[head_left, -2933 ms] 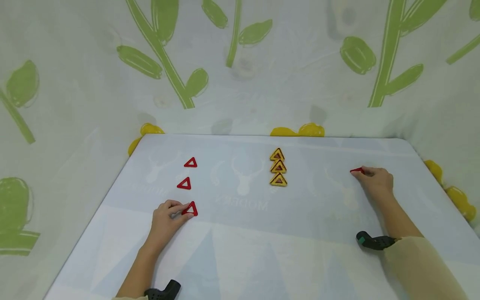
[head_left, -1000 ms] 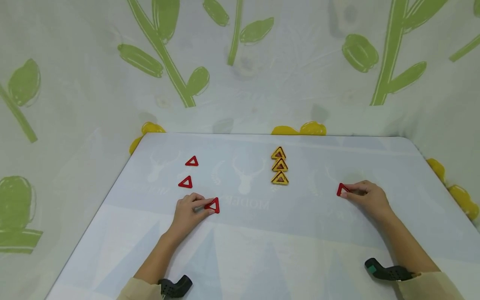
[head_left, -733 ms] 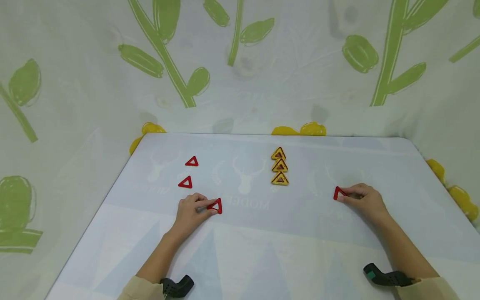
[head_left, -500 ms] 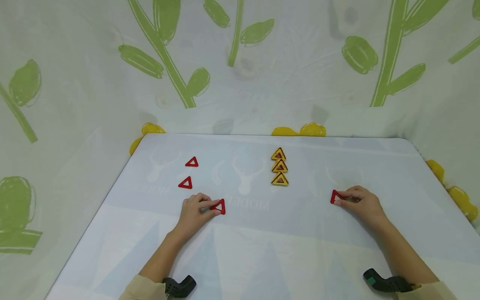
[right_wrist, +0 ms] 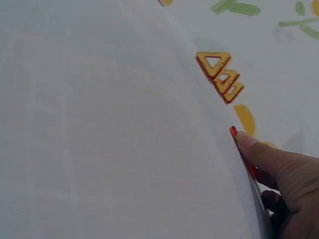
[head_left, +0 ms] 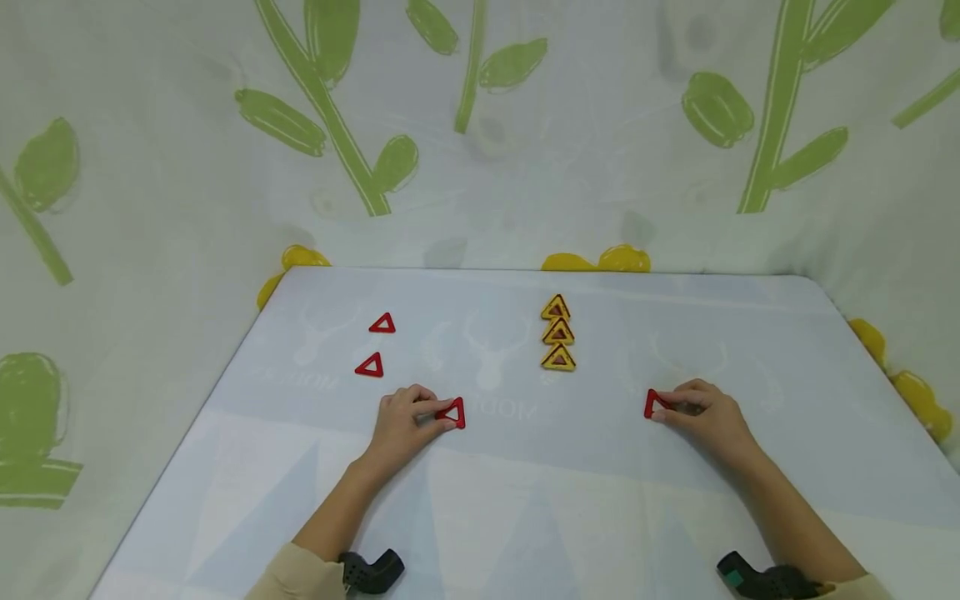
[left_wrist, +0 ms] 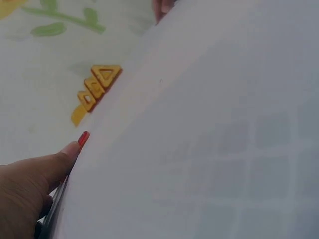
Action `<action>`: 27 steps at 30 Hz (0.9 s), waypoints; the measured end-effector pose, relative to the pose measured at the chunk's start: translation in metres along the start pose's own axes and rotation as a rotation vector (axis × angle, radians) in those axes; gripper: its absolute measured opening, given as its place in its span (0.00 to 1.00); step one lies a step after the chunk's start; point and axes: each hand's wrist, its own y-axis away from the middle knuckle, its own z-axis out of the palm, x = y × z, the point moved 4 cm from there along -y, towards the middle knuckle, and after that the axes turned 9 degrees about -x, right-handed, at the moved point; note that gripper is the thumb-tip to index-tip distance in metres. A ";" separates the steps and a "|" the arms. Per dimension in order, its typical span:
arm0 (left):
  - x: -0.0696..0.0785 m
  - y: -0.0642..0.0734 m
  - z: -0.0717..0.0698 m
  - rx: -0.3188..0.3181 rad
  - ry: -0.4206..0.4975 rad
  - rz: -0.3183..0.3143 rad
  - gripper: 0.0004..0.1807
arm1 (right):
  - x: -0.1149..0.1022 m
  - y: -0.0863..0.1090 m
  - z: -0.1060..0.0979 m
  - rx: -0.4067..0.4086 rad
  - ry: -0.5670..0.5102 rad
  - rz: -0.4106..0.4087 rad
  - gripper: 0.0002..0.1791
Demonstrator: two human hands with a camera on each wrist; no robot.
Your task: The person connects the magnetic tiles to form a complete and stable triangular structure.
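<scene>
In the head view my left hand (head_left: 405,425) pinches a small red triangle frame (head_left: 461,414) between thumb and fingers at the table's left middle. My right hand (head_left: 708,417) pinches a second red triangle frame (head_left: 648,404) on the right. A gap of table separates the two held pieces. Farther back, between the hands, three yellow triangles (head_left: 558,367) lie in a column, touching or nearly touching; the wrist views show reddish lower edges on them. Two loose red triangles, a far one (head_left: 382,331) and a nearer one (head_left: 369,372), lie beyond my left hand.
A pale printed cover lies over the table (head_left: 525,533). Its far edge meets a wall (head_left: 510,192) patterned with green leaves and yellow shapes. Black wrist-camera mounts, left (head_left: 375,572) and right (head_left: 765,579), sit below the hands.
Both hands have moved inward with their red triangles, the left one rightward, the right one leftward and nearer the person. The yellow triangles and the two loose red ones have stayed put.
</scene>
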 end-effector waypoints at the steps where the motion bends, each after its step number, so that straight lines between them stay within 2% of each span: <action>1: 0.000 -0.001 0.001 0.000 -0.002 -0.001 0.18 | -0.002 0.000 0.001 -0.001 0.001 -0.006 0.20; 8: 0.007 -0.006 0.006 0.010 -0.019 0.040 0.18 | -0.010 0.002 0.010 0.009 -0.016 -0.075 0.17; 16: 0.011 -0.010 0.015 -0.037 0.005 -0.004 0.17 | -0.019 0.006 0.019 0.023 -0.055 -0.182 0.16; 23: 0.018 -0.015 0.022 -0.045 -0.006 0.034 0.17 | -0.027 0.008 0.023 0.027 -0.051 -0.258 0.15; 27: 0.021 -0.017 0.025 -0.044 -0.012 0.036 0.17 | -0.029 0.006 0.027 0.026 -0.034 -0.302 0.16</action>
